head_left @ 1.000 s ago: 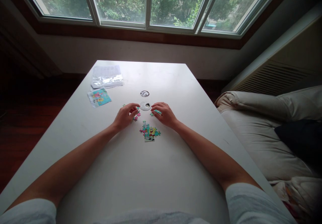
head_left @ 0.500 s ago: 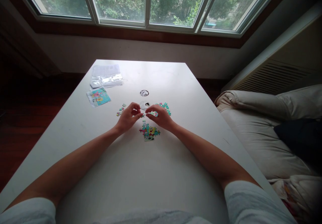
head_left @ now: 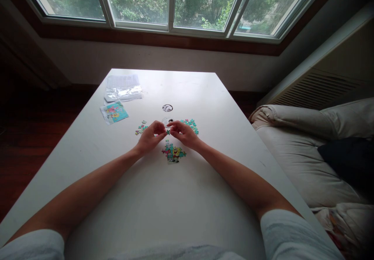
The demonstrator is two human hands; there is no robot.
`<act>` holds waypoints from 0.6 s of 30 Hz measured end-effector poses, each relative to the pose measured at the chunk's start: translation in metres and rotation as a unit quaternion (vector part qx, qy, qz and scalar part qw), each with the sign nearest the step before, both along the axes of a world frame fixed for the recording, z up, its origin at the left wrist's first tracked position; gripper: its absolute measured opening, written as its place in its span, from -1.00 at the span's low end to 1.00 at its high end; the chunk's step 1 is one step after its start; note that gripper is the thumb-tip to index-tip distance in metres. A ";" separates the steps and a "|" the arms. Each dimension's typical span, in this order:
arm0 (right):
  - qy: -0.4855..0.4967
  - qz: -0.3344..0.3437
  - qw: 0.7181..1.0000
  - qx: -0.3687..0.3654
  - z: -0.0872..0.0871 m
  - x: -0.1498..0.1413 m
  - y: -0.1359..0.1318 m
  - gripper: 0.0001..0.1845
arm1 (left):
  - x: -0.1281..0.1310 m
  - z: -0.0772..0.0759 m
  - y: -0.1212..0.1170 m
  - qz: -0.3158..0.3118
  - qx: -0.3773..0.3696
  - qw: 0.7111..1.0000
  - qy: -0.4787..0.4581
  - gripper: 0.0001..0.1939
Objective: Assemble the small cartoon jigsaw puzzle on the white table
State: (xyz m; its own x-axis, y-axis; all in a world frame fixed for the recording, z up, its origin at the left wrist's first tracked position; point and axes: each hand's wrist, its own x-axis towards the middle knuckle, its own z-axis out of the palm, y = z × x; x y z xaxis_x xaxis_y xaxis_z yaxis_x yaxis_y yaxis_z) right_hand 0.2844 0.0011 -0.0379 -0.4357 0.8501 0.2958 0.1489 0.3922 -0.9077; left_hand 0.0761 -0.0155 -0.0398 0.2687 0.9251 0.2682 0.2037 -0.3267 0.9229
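Between my two hands is a small green jigsaw puzzle piece (head_left: 168,132), just above the table. My left hand (head_left: 150,136) pinches it from the left with thumb and fingertips. The thumb and fingers of my right hand (head_left: 186,135) close on its right side. Nearer to me lies a partly joined puzzle (head_left: 174,153) with a yellow cartoon figure. Loose pieces (head_left: 142,127) lie left of my left hand, and more loose pieces (head_left: 191,125) lie beyond my right hand, partly covered by it. A clear round disc (head_left: 165,119) shows partly behind my fingers.
A round picture disc (head_left: 167,108) lies farther back on the white table (head_left: 163,205). At the far left are a printed picture card (head_left: 114,112) and a clear plastic packet with papers (head_left: 124,88). A pale sofa (head_left: 295,162) stands along the right side.
My hands have drawn slightly closer together, and the right fingers now meet the green puzzle piece that the left hand held. The joined puzzle stays where it was.
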 end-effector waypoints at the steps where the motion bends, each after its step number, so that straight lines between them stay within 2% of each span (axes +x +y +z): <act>1: -0.004 0.001 1.000 0.002 0.000 0.000 0.000 -0.71 | 0.000 0.001 0.000 0.004 0.005 1.000 0.010 -0.75; 6: -0.049 -0.003 0.998 0.026 -0.001 -0.002 -0.004 -0.69 | -0.001 0.003 0.001 0.027 0.014 0.999 0.029 -0.78; 10: -0.081 -0.028 0.995 0.051 -0.001 -0.002 -0.006 -0.81 | -0.002 0.002 0.001 0.059 0.025 0.996 0.058 -0.80; 13: -0.092 -0.053 0.994 0.039 -0.002 0.001 -0.005 -0.89 | -0.007 0.002 0.002 0.079 0.019 0.992 0.095 -0.81; 18: -0.107 -0.049 0.993 0.012 0.001 0.005 -0.002 -0.88 | -0.015 0.004 0.001 0.033 0.070 0.970 0.232 -0.85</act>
State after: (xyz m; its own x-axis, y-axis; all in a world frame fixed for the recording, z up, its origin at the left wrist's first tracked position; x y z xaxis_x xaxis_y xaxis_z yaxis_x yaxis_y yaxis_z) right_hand 0.2893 -0.0010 -0.0374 -0.4063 0.8852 0.2267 0.3756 0.3879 -0.8417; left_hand 0.0612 -0.0142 -0.0356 0.3321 0.9078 0.2560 0.6118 -0.4139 0.6741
